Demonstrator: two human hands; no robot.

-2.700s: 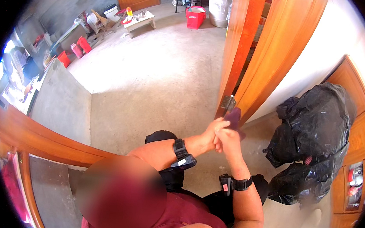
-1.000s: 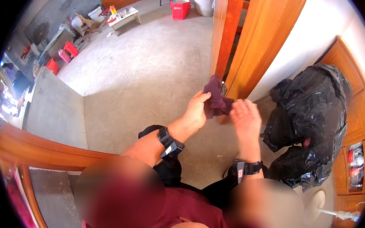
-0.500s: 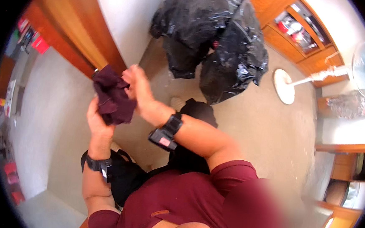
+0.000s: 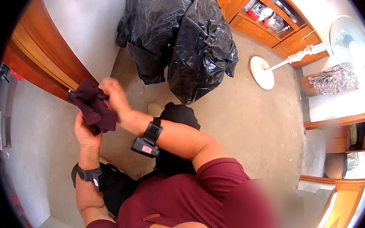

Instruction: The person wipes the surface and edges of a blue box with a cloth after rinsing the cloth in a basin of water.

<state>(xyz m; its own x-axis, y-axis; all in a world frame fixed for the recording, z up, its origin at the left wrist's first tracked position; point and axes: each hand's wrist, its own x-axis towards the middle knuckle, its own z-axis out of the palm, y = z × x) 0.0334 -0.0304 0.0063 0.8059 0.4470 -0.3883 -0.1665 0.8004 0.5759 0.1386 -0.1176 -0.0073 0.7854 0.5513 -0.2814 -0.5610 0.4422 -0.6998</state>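
A dark maroon cloth (image 4: pixel 94 108) hangs bunched between my two hands, close to the edge of a wooden door frame. My left hand (image 4: pixel 87 134) grips it from below, with the fingers partly hidden behind the fabric. Curled against the cloth's upper right edge is my right hand (image 4: pixel 116 96), slightly smeared by motion; its fingertips seem to pinch the fabric. Just past the cloth, a small dark metal fitting (image 4: pixel 70 95) shows on the wooden edge.
Large filled black plastic bags (image 4: pixel 203 52) stand on the floor ahead. The wooden door frame (image 4: pixel 48 51) rises at the left beside a white wall. Farther right are a standing fan (image 4: pixel 262 73) and a wooden cabinet (image 4: pixel 254 30). A patterned cloth (image 4: pixel 335 83) hangs at the right.
The view has shifted, so the bags and fan appear farther left. Both hands still hold the cloth near the door frame, and the right hand has moved slightly against it.
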